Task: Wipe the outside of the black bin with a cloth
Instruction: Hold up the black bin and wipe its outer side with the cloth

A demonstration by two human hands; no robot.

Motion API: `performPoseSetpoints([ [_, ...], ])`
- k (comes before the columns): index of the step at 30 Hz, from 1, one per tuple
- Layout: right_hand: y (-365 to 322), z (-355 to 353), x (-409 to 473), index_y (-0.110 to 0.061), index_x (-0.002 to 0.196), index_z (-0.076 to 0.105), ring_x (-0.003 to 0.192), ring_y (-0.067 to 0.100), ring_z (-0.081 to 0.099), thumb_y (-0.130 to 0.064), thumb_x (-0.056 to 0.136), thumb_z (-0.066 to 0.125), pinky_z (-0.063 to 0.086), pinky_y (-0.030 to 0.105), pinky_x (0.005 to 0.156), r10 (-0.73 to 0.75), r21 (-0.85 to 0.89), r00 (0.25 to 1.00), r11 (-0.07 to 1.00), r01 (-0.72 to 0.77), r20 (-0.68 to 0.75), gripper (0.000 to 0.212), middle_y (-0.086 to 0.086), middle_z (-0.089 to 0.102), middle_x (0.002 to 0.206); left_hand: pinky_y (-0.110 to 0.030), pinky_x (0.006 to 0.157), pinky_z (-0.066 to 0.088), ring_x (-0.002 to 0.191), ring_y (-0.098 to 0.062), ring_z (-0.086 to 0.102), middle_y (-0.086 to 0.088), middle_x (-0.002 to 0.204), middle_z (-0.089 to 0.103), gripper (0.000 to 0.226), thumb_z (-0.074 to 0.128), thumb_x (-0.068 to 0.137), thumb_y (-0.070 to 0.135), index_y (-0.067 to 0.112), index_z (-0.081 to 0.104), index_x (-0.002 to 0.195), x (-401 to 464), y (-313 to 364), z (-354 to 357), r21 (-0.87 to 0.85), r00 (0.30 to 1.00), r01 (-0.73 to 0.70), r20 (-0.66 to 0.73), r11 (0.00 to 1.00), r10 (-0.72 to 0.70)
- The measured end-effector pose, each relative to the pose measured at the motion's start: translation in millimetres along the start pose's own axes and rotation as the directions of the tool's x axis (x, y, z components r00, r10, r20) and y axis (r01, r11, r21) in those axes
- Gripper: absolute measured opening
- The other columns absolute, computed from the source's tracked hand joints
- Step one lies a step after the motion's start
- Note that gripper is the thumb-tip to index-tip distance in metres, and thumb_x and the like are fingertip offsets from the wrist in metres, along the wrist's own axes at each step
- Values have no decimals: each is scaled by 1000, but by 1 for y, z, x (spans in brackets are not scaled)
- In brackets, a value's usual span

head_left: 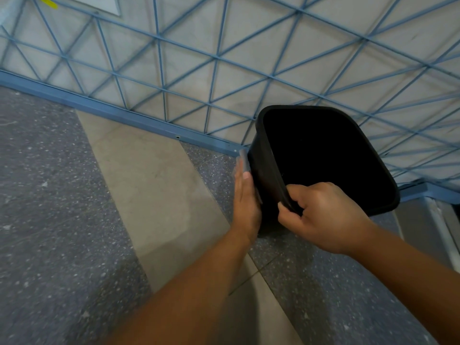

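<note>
A black bin with a rounded square mouth stands on the floor by a wall, its dark inside facing me. My right hand grips the near rim, thumb inside and fingers curled over the edge. My left hand lies flat against the bin's left outer wall. It presses a pale grey cloth there; only a strip of the cloth shows past the fingertips.
A blue metal lattice covers the pale wall behind the bin, with a blue base rail along the floor. The floor is speckled grey with a beige band. A pale metal frame stands at the right.
</note>
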State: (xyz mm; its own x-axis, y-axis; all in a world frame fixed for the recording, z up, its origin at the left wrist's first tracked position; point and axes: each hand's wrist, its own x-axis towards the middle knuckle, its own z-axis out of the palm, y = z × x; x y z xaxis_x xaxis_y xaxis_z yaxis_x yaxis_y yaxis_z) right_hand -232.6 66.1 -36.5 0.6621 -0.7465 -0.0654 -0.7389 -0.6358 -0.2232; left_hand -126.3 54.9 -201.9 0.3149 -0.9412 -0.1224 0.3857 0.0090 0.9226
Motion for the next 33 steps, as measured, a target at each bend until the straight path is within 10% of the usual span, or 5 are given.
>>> performPoseSetpoints([
  [5, 0, 1, 0, -34, 59, 31, 39, 6, 41, -40, 86, 50, 27, 21, 44, 6, -9, 1000, 1000, -6, 3, 34, -8, 39, 45, -56, 134, 20, 162, -23, 29, -2, 172, 37, 88, 48, 89, 89, 39, 42, 160, 23, -45, -13, -149, 989, 147, 53, 978, -141],
  [19, -3, -1, 0, -30, 59, 38, 42, 8, 48, -45, 82, 47, 36, 26, 43, 71, 31, 997, 997, -72, 20, 29, -3, 47, 48, -44, 137, 9, 165, -8, 12, 13, 177, 19, 67, 34, 101, 71, 44, 26, 163, -5, -9, -1, 9, 1000, -14, 13, 1000, 14],
  [22, -3, 0, 0, -29, 60, 40, 43, 8, 48, -48, 80, 44, 40, 31, 44, 89, 40, 996, 995, -89, 18, 29, -3, 47, 48, -49, 135, 20, 161, -17, 31, 3, 173, 34, 96, 43, 81, 96, 43, 39, 161, 7, -28, -12, -54, 987, 160, -4, 986, -160],
  [25, -3, 0, -1, -30, 58, 37, 41, 8, 47, -45, 81, 46, 36, 27, 43, 81, 48, 997, 996, -81, 6, 29, -3, 46, 47, -48, 135, 16, 164, -14, 22, 13, 175, 28, 62, 37, 96, 78, 61, 34, 156, 6, -14, -2, -4, 990, 138, -10, 990, -138],
  [33, -5, -2, 0, -29, 58, 38, 43, 8, 46, -44, 82, 48, 39, 31, 44, 95, 54, 995, 994, -95, 5, 29, -4, 45, 48, -48, 132, 22, 162, -20, 29, 7, 172, 36, 96, 44, 82, 96, 43, 37, 162, 15, -17, -6, -66, 973, 228, 57, 972, -224],
])
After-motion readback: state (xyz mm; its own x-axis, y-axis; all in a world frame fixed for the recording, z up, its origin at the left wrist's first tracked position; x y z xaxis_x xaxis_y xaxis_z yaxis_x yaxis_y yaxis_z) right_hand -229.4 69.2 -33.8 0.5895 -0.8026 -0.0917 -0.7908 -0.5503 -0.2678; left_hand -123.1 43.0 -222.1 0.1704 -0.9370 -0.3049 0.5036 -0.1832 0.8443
